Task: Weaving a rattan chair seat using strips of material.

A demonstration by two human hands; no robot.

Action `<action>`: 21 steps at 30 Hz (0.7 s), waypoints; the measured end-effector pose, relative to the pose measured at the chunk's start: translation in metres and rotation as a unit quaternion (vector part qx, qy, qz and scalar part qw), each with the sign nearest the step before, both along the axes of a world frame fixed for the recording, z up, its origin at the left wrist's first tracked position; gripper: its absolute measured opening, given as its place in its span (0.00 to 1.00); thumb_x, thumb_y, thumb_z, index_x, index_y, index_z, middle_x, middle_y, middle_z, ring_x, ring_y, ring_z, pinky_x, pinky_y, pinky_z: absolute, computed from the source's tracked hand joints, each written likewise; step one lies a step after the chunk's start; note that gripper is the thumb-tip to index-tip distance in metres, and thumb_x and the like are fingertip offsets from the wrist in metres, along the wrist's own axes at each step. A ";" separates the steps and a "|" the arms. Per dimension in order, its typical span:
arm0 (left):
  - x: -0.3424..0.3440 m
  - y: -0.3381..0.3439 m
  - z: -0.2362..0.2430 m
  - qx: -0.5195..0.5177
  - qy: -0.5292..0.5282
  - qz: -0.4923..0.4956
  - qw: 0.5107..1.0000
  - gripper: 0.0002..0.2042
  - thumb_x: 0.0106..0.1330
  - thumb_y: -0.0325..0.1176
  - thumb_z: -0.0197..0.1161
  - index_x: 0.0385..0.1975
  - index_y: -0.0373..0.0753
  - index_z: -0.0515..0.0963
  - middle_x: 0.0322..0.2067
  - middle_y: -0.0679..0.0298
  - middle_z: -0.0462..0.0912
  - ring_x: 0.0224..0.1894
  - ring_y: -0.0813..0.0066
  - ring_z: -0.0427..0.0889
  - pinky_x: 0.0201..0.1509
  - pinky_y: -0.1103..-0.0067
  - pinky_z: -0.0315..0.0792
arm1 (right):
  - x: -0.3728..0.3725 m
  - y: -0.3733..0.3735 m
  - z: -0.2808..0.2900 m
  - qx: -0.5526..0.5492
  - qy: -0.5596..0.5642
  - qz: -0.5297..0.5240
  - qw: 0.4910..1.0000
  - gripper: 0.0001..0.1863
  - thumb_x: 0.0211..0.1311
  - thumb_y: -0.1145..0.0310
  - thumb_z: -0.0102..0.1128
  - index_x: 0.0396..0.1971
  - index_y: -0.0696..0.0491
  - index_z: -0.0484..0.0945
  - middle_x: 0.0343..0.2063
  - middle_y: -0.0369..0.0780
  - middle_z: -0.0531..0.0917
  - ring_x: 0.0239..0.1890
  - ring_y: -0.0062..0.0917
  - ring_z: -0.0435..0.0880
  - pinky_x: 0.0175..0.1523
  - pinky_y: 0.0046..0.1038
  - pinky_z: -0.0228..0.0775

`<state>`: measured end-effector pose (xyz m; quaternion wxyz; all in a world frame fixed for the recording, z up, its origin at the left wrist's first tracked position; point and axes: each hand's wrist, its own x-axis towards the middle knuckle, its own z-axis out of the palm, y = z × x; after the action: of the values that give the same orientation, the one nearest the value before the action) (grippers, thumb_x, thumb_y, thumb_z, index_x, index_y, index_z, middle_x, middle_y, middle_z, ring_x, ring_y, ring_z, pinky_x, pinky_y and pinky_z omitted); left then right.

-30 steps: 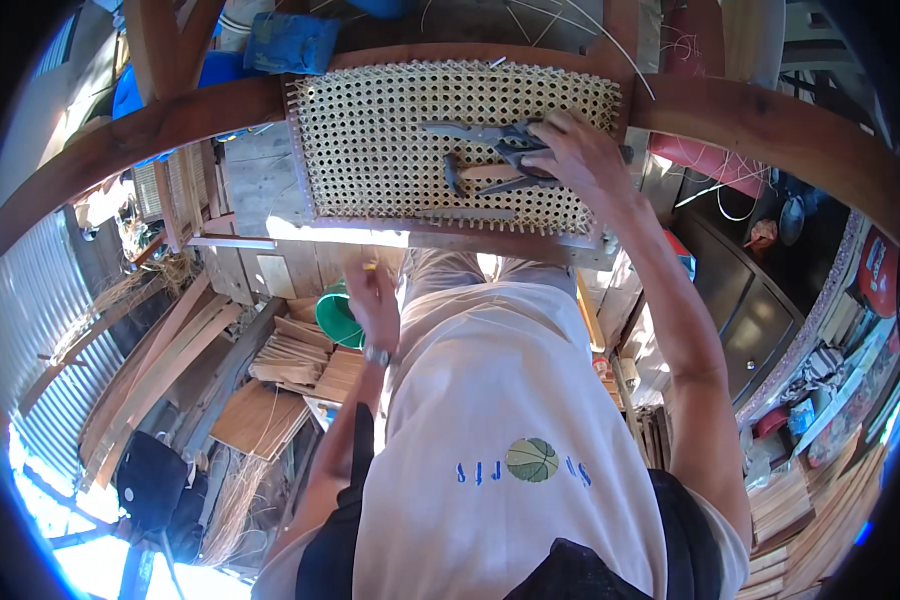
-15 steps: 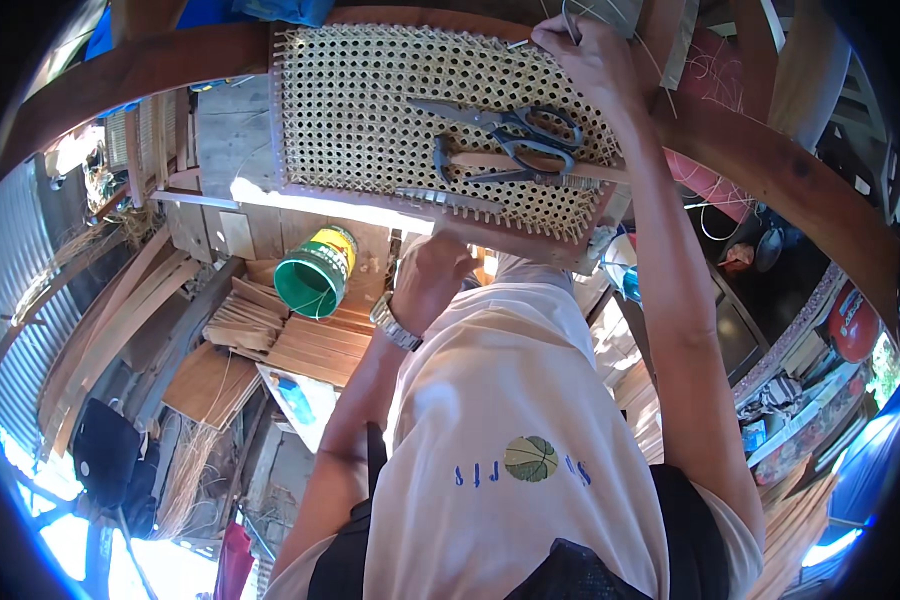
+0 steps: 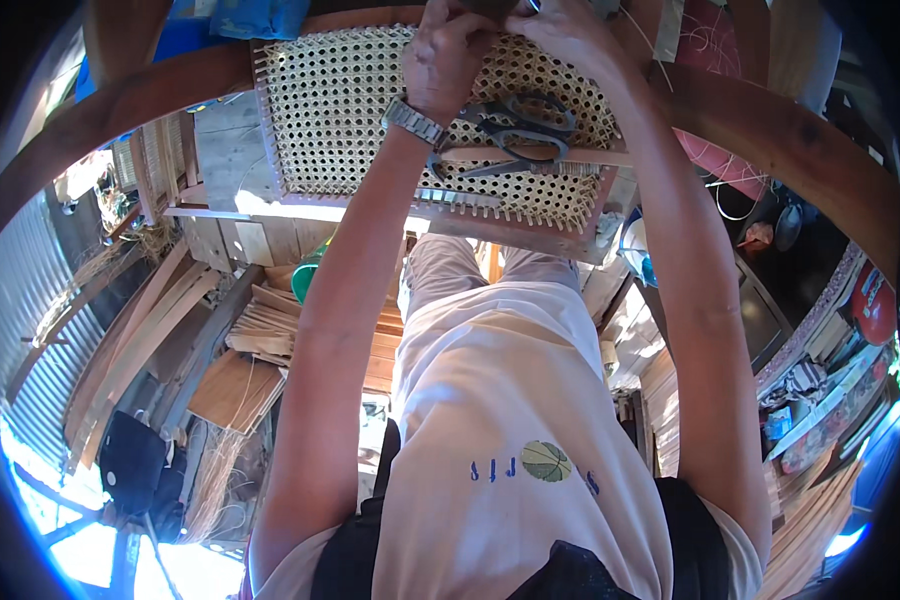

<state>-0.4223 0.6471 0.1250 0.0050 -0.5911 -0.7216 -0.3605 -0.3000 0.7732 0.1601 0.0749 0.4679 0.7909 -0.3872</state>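
Woven cane webbing (image 3: 340, 110) fills a wooden frame in front of me, with short cane ends standing along its edge. At the far edge, my left hand (image 3: 444, 60), wearing a metal watch (image 3: 416, 121), has curled fingers; whatever they grip is hidden. Close beside it, my right hand (image 3: 568, 38) is closed around a thin tool, of which only a small shiny bit shows. Black-handled scissors (image 3: 536, 125) lie on the webbing, partly covered by my left wrist. A hammer with a wooden handle (image 3: 595, 157) lies next to them.
Curved wooden rails (image 3: 785, 150) extend on both sides of the panel. A green bucket (image 3: 308, 278) is half hidden behind my left forearm. Stacked wood strips (image 3: 265, 322) and a brown board (image 3: 236, 390) lie at the lower left. Loose cane strands hang near a red surface (image 3: 715, 165).
My left hand has risen from below the panel's near edge to its far edge, joining my right hand. My right hand has shifted slightly left and up. Scissors and hammer stay on the webbing.
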 end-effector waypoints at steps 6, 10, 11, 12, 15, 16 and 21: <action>-0.006 0.007 -0.001 -0.010 -0.038 -0.018 0.999 0.03 0.54 0.25 0.70 0.25 0.38 0.81 0.31 0.60 0.77 0.27 0.63 0.79 0.27 0.69 0.74 | -0.005 0.008 -0.021 -0.008 0.010 0.056 0.998 0.17 0.53 0.64 0.64 0.23 0.65 0.74 0.14 0.43 0.68 0.20 0.26 0.70 0.26 0.39 0.60; -0.009 0.004 -0.001 -0.017 -0.040 -0.036 0.998 0.03 0.55 0.25 0.69 0.25 0.37 0.81 0.29 0.58 0.79 0.29 0.61 0.80 0.31 0.68 0.76 | -0.014 0.005 -0.023 0.068 0.037 0.097 0.992 0.14 0.54 0.66 0.62 0.23 0.64 0.74 0.16 0.44 0.70 0.20 0.28 0.71 0.26 0.39 0.61; -0.010 0.003 0.001 -0.017 -0.040 -0.037 0.998 0.03 0.55 0.25 0.69 0.25 0.37 0.81 0.29 0.58 0.79 0.29 0.61 0.80 0.31 0.68 0.76 | -0.016 0.004 -0.018 0.064 0.023 0.094 0.993 0.13 0.54 0.67 0.61 0.23 0.63 0.74 0.17 0.45 0.71 0.20 0.30 0.72 0.26 0.38 0.61; -0.010 0.002 0.002 -0.004 -0.031 -0.054 0.998 0.02 0.56 0.25 0.68 0.25 0.37 0.80 0.28 0.58 0.79 0.28 0.61 0.80 0.31 0.68 0.76 | -0.014 0.002 -0.015 0.065 0.023 0.092 0.993 0.13 0.54 0.67 0.61 0.23 0.63 0.74 0.17 0.45 0.71 0.20 0.30 0.72 0.26 0.38 0.61; -0.014 0.003 0.004 0.027 -0.012 -0.089 0.996 0.03 0.56 0.25 0.67 0.25 0.38 0.79 0.25 0.58 0.80 0.25 0.60 0.79 0.31 0.69 0.76 | -0.008 -0.001 -0.007 0.130 0.029 0.051 0.990 0.11 0.56 0.66 0.60 0.24 0.60 0.77 0.19 0.48 0.77 0.22 0.36 0.77 0.28 0.40 0.64; -0.015 0.004 0.004 0.045 -0.002 -0.106 0.993 0.03 0.56 0.25 0.67 0.24 0.38 0.78 0.24 0.58 0.80 0.23 0.60 0.78 0.30 0.69 0.76 | -0.005 -0.002 -0.005 0.151 0.031 0.036 0.987 0.11 0.56 0.66 0.60 0.24 0.59 0.78 0.20 0.49 0.78 0.23 0.38 0.79 0.29 0.41 0.65; -0.014 0.007 0.017 -0.007 0.064 -0.106 0.992 0.05 0.53 0.26 0.68 0.23 0.38 0.77 0.24 0.57 0.79 0.21 0.60 0.78 0.27 0.70 0.76 | 0.035 -0.026 0.003 0.129 0.121 -0.025 0.984 0.13 0.61 0.61 0.60 0.33 0.56 0.82 0.22 0.44 0.81 0.25 0.29 0.79 0.32 0.33 0.68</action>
<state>-0.4366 0.6543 0.1422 0.0084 -0.6862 -0.6554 -0.3156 -0.2655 0.7474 0.1630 -0.0921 0.4427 0.8255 -0.3377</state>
